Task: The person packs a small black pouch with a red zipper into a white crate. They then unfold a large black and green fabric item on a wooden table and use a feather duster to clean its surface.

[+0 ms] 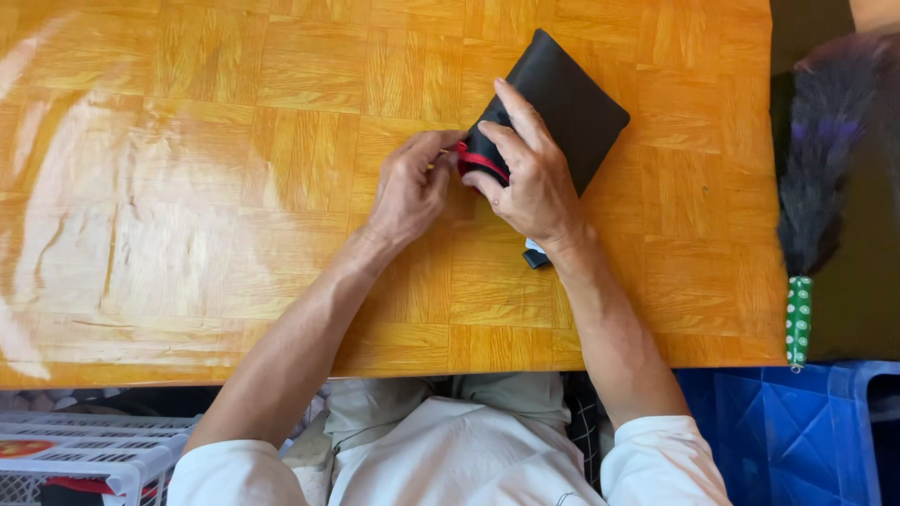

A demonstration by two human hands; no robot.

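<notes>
A flat black pouch [572,103] with a red zipper edge [480,161] lies on the glossy wooden table [234,187]. My right hand [530,169] rests on the pouch's near corner, fingers spread over the black fabric and gripping it. My left hand [412,187] is just left of it, fingertips pinched at the red zipper end. A small dark and white object [535,254] peeks out from under my right wrist; I cannot tell what it is.
A dark feather duster [830,141] with a green dotted handle [798,319] lies off the table's right edge. A blue plastic crate [787,431] stands at bottom right and a white plastic basket [84,454] at bottom left.
</notes>
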